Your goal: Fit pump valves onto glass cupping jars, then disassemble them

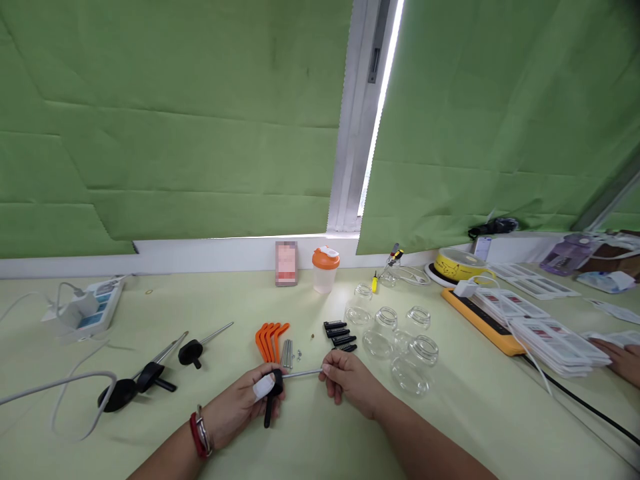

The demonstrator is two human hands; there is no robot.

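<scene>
My left hand (247,393) is closed round a black knob-like plastic piece (269,410) with a side handle, a white wrap on the thumb. A thin metal rod (303,373) runs from that piece toward my right hand (353,380), whose thumb and forefinger pinch its far end. Just beyond my hands lie several orange curved handles (270,339), some metal pins (287,353), a few tiny bits (299,355) and several black spring parts (341,335). On the left are similar black pieces with rods (191,352). Clear glass vessels (411,373) stand right of my right hand.
A power strip (100,310) and white cables occupy the left. Along the back stand a phone (287,265) and an orange-lidded cup (325,270). At right are an orange-and-black strip (480,323), stacked white trays (560,347) and another person's hand (623,360).
</scene>
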